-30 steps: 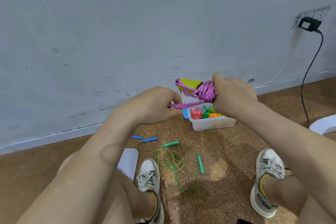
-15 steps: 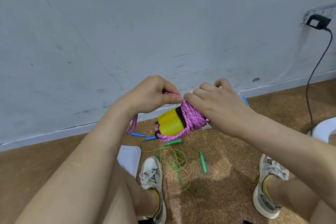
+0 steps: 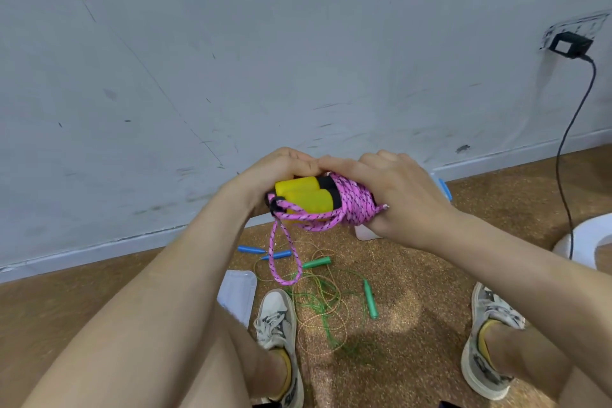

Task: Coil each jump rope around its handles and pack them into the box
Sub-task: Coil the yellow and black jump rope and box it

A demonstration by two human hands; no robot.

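Scuffed grey wall ahead, cork-brown floor below, and both hands hold the pink jump rope (image 3: 356,209) up off the ground. The left hand (image 3: 281,172) grips the paired yellow handles (image 3: 304,195), clamping them together as a core. The right hand (image 3: 397,195) curls round the wound coil, likely so it can't spring loose. One loop (image 3: 284,258) dangles unwound. The box (image 3: 364,232) sits just behind, mostly hidden, and the green jump rope (image 3: 331,301) lies tangled on the floor.

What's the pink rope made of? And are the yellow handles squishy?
The pink rope looks like braided cord, probably nylon or polyester: it shows woven strands with dark flecks and a dull, fuzzy surface. The yellow handles look like foam or soft plastic, smooth and matte with rounded ends. The picture alone cannot show whether they squish.
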